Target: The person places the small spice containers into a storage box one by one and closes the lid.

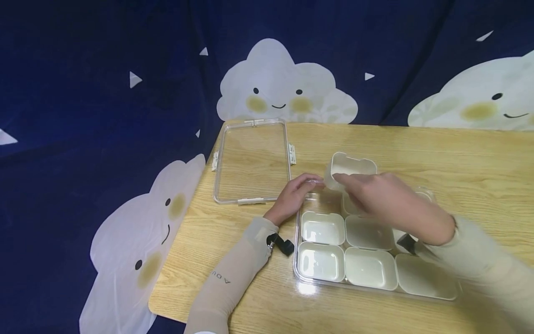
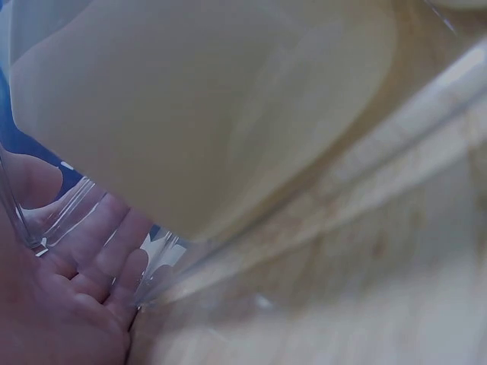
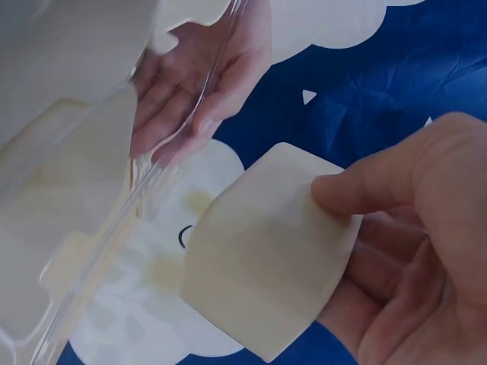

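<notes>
My right hand point(image 1: 385, 197) pinches a small cream storage cup point(image 1: 350, 164), its thumb on one wall in the right wrist view. The held cup point(image 3: 270, 251) is raised over the back left of a clear plastic box point(image 1: 297, 260). Rows of similar cream cups point(image 1: 370, 266) sit in that box, and bare clear floor shows in its back left corner. With thumb and fingers on either side of the wall, my left hand point(image 1: 292, 197) grips the box at that corner. My right forearm hides part of the box's right side.
A clear lid point(image 1: 215, 185) with white clips lies on the wooden table point(image 1: 192, 260), behind and left of the box. The table's left edge runs beside my left arm. A dark blue cloth point(image 1: 104, 116) with white clouds hangs behind and to the left.
</notes>
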`<state>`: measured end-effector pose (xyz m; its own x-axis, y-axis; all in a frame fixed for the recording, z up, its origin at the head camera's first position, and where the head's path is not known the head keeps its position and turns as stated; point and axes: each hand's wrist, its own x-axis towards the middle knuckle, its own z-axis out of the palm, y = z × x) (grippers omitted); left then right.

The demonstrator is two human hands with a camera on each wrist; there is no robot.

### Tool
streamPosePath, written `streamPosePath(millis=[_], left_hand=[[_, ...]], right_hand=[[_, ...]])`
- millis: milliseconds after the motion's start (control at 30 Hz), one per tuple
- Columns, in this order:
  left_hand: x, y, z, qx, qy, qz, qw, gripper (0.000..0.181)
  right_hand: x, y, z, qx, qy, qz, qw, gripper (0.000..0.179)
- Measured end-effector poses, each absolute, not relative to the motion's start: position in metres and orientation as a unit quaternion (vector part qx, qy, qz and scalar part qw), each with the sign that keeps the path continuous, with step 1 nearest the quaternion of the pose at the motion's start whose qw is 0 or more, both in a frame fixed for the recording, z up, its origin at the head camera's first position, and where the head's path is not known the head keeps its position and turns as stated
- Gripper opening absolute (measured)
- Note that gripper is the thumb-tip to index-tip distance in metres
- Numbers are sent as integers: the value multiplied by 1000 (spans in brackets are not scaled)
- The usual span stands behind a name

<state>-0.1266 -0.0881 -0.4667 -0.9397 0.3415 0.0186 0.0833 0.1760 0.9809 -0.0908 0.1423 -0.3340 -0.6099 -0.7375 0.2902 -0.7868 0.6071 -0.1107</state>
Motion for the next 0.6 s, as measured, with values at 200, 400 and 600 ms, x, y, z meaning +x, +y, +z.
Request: streamPosePath(millis=[200, 400, 600], left_hand=[[-127, -89, -466, 125, 782, 602, 98, 37], [-127, -90, -466, 115, 787, 597, 100, 37], [-127, -90, -466, 125, 781, 605, 90, 38]], right_hand=[[-89, 131, -333, 428, -892, 126, 71, 47], [-88, 123, -336, 431, -891, 131, 61, 49], [-87, 115, -342, 431, -890, 139, 55, 38]])
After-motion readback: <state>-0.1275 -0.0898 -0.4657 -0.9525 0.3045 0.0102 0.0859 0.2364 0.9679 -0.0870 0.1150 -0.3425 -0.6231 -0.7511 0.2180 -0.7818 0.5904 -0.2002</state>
